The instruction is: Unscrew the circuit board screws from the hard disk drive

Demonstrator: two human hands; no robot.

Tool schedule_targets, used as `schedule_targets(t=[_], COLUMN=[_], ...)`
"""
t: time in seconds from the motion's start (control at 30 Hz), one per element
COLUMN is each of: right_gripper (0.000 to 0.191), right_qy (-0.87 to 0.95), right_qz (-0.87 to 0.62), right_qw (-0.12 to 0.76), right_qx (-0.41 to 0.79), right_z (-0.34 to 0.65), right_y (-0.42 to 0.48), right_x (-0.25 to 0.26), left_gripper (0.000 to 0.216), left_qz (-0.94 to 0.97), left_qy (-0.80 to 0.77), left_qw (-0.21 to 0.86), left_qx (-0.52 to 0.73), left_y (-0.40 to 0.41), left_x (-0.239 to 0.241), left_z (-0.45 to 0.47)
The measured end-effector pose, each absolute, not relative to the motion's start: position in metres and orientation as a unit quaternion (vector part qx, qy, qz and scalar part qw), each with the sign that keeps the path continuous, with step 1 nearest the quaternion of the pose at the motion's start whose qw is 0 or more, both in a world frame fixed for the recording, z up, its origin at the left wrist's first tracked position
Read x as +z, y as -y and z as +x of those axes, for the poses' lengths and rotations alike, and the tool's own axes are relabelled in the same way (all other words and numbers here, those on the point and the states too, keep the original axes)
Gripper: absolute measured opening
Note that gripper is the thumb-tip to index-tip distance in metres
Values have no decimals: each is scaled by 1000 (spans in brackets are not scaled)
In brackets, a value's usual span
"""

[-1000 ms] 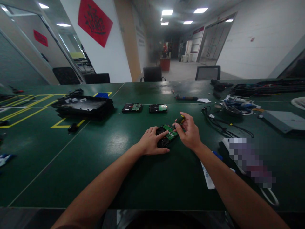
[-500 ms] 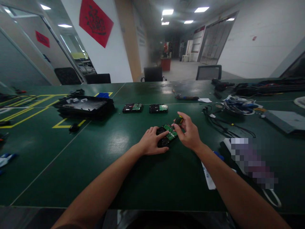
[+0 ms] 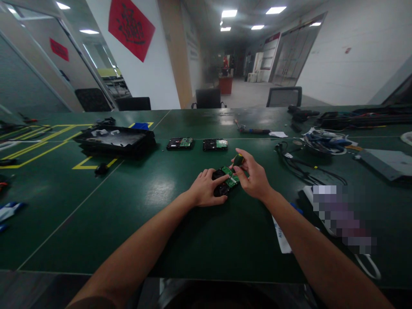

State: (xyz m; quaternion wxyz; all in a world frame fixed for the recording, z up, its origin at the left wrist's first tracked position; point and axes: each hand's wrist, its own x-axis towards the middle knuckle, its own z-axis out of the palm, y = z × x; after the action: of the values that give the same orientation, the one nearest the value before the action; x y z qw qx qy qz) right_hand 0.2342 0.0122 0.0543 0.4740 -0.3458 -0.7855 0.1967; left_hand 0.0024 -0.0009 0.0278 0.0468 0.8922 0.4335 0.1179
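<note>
My left hand (image 3: 205,189) holds a hard drive (image 3: 233,182) against the green table, with its index finger on the circuit board and its thumb along the near side. In my right hand (image 3: 255,177) is a screwdriver (image 3: 238,160) with a dark green and yellow handle. It stands nearly upright over the board, gripped between thumb and fingers; its tip is too small to make out. Beyond my hands lie two more hard drives, one on the left (image 3: 180,143) and one on the right (image 3: 215,145), boards facing up.
At the left sits a black plastic tray (image 3: 117,139). On the right are black cables (image 3: 299,171), a bundle of wires (image 3: 325,142), a grey metal box (image 3: 386,163) and a blurred-out object (image 3: 341,219). A long tool (image 3: 255,131) lies farther back. A white packet (image 3: 281,236) is beside my right forearm.
The screwdriver handle and my right fingers have shifted slightly left. My left hand stays on the hard drive. The whole view has moved a little.
</note>
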Motion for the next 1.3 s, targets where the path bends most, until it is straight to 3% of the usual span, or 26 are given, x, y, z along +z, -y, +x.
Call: schedule_targets(t=[1.3], right_gripper=[59], right_qy=[776], right_qz=[-325], right_qw=[485], right_qx=[238], right_z=[229], right_y=[-9], right_x=[59], left_gripper=[84], left_qz=[890], left_qy=[-436], left_qw=[48], left_qx=[123], left_y=[0], left_x=[24], left_z=[2])
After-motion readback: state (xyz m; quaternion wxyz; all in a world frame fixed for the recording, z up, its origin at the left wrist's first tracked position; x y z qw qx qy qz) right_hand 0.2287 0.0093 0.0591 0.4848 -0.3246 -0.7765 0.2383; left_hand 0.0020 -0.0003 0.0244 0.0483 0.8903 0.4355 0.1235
